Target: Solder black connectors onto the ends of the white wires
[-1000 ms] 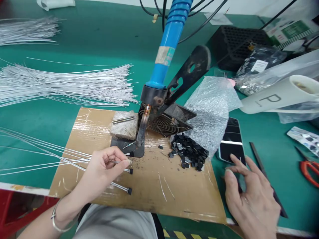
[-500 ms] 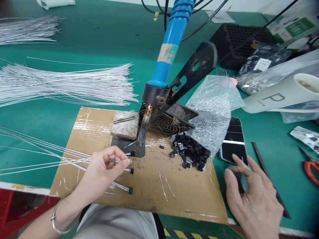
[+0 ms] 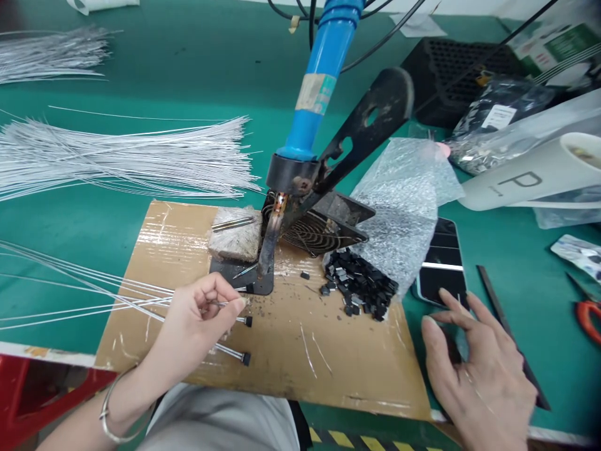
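Observation:
My left hand (image 3: 201, 319) is closed in a pinch over the cardboard, and a thin wire shows between its thumb and fingers. White wires (image 3: 117, 294) run from the left under that hand. Several wire ends with small black connectors (image 3: 246, 359) lie beside it. My right hand (image 3: 479, 369) rests at the table's right side, fingers bent but apart, with nothing visible in its grasp. Its fingertips are at the lower edge of a phone (image 3: 440, 282). A blue soldering iron (image 3: 307, 113) hangs tip down in a black stand (image 3: 366, 119) ahead of my hands.
A brown cardboard sheet (image 3: 291, 363) covers the work area. On it are loose black connectors (image 3: 359, 285) and a worn sponge block (image 3: 235, 241) with metal pieces. A wire bundle (image 3: 131, 156) lies left. To the right are bubble wrap (image 3: 399, 194), a white cup (image 3: 530, 178) and red-handled scissors (image 3: 586, 319).
Both hands hold nearly the same positions. The view has shifted very slightly, and the pinch of the left hand stays closed.

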The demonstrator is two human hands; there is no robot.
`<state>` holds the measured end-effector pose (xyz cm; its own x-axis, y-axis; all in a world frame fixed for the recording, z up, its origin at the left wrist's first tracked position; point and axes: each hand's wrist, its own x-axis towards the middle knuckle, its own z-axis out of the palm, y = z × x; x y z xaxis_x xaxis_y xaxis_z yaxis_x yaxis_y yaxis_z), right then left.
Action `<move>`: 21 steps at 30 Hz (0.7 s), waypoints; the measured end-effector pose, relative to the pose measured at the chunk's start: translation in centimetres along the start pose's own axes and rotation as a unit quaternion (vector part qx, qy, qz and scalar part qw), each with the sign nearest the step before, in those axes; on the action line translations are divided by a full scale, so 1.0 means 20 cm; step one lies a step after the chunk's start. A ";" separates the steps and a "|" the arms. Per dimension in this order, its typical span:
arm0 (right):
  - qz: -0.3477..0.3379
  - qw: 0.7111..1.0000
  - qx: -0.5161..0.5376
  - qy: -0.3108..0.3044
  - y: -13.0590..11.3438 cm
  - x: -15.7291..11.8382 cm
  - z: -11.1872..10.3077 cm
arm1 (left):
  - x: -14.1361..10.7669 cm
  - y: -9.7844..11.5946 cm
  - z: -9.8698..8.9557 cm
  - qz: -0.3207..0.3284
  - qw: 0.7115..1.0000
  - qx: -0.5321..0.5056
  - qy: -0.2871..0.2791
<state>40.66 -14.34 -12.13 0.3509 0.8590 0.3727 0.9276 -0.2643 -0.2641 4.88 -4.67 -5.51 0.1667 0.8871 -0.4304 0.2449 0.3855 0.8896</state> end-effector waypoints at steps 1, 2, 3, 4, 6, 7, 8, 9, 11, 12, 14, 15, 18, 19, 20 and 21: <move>-0.001 1.000 0.000 0.000 0.00 0.00 0.00 | 0.00 0.00 0.00 0.002 1.000 -0.004 0.001; -0.001 1.000 0.001 -0.001 0.00 0.00 0.00 | 0.00 0.00 0.00 0.002 1.000 -0.007 0.002; -0.002 1.000 0.000 -0.005 -0.01 0.00 0.00 | 0.00 0.00 0.01 0.002 1.000 -0.008 0.004; -0.004 1.000 -0.001 -0.006 -0.01 0.00 -0.01 | 0.00 0.00 0.01 0.001 1.000 -0.007 0.005; -0.008 1.000 -0.003 -0.002 0.00 0.00 -0.01 | 0.01 0.01 0.01 -0.001 1.000 -0.004 0.008; -0.010 1.000 -0.005 0.002 0.00 0.00 0.00 | 0.01 0.01 0.01 0.001 1.000 -0.004 0.010; -0.013 1.000 -0.006 0.007 0.00 0.00 0.00 | 0.01 0.01 0.01 0.003 1.000 -0.004 0.010; -0.014 1.000 -0.008 0.010 0.00 0.00 0.00 | 0.01 0.01 0.01 0.006 1.000 -0.005 0.011; -0.015 1.000 -0.012 0.011 -0.01 0.00 0.00 | 0.01 0.02 0.01 0.014 1.000 -0.009 0.009; -0.013 1.000 -0.013 0.010 -0.01 0.00 0.00 | 0.01 0.02 0.01 0.017 1.000 -0.011 0.008; -0.010 1.000 -0.014 0.011 -0.02 0.00 -0.01 | 0.01 0.02 0.01 0.020 1.000 -0.012 0.008; -0.009 1.000 -0.014 0.013 -0.03 0.00 -0.01 | 0.01 0.02 0.01 0.020 1.000 -0.012 0.008; -0.007 1.000 -0.007 0.007 -0.03 0.00 -0.01 | 0.01 0.02 0.01 0.017 1.000 -0.010 0.006; -0.006 1.000 -0.006 0.005 -0.03 0.00 -0.01 | 0.01 0.02 0.01 0.017 1.000 -0.009 0.004; -0.005 1.000 -0.005 0.003 -0.03 0.00 -0.01 | 0.01 0.02 0.01 0.017 1.000 -0.009 0.002; -0.004 1.000 -0.005 0.003 -0.03 0.00 -0.01 | 0.01 0.02 0.01 0.017 1.000 -0.008 0.000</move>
<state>40.17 -14.26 -11.81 0.3444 0.8583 0.3805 0.9314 -0.2616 -0.2529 5.15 -4.28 -5.23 0.1741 0.8999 -0.3998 0.2230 0.3594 0.9062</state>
